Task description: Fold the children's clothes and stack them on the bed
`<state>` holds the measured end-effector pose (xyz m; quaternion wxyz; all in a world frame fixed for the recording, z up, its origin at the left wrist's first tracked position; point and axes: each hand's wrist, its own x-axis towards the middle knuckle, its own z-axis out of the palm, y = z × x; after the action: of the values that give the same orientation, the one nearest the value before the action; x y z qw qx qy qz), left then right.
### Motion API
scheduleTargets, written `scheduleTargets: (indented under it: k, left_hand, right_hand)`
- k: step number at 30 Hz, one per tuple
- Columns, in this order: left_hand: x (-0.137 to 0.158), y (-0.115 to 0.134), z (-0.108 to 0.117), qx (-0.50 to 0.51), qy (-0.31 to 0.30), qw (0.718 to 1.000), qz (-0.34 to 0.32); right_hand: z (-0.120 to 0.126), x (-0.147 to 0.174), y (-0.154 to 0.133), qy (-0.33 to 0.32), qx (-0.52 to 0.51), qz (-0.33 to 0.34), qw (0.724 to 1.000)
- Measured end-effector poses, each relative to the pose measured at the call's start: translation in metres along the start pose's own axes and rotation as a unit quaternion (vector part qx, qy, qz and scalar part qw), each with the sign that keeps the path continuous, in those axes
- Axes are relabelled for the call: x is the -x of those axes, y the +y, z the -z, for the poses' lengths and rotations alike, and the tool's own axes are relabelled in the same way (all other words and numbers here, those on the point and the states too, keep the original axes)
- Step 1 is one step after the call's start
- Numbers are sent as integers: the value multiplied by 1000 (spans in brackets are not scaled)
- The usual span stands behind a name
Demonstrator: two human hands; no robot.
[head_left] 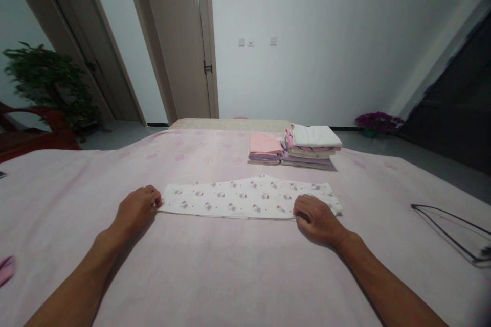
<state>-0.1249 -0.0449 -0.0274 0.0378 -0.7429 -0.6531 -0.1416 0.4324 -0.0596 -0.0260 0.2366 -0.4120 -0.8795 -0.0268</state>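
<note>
A pair of white printed trousers (242,195), folded lengthwise into a long flat strip, lies crosswise in front of me on the pink bedsheet (245,265). At its left end, my left hand (140,203) is closed, thumb and fingers pinching the near corner. My right hand (315,218) has its fingers curled over the near edge, a little short of the right end, and grips the cloth there. The right fingertips are partly hidden under the hand.
Beyond the trousers stand a lower pile of folded clothes (264,149) and a taller pile (312,145) topped with white. A black wire hanger (445,225) lies at the right. Some pink cloth (6,270) shows at the left edge, near a dark object (2,174).
</note>
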Motion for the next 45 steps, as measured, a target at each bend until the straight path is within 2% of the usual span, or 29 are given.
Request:
scheduleTargets:
  k: [2,4,8,13,18,25,30,38,45]
  left_hand:
    - [-1,15,1,8,38,999,-33]
    - [-2,37,-1,54,51,993,-94]
    - [-3,85,-12,146,15,966,-212]
    - [-2,123,-19,160,-50,943,-287]
    - [-3,133,-17,164,-53,944,-282]
    - [-1,146,-17,183,-69,934,-299]
    - [-5,152,-24,182,-38,935,-303]
    - [-13,191,-27,180,-51,920,-344]
    - [-9,191,-29,204,-56,914,-346]
  right_hand:
    - [-1,0,-1,2,-6,-2,1000]
    - [-1,-1,-4,4,-16,-1,1000]
    - [1,-7,-16,-11,-25,15,1000]
    - [-1,-13,-28,-53,-32,33,998]
    - [-5,-14,-26,-42,-59,20,997]
    - [-4,-16,-30,-97,-30,26,994]
    - [-11,-15,-29,-69,-48,38,996]
    - [-9,-21,-40,-120,-31,32,992]
    - [-19,-20,-37,-99,-79,8,992]
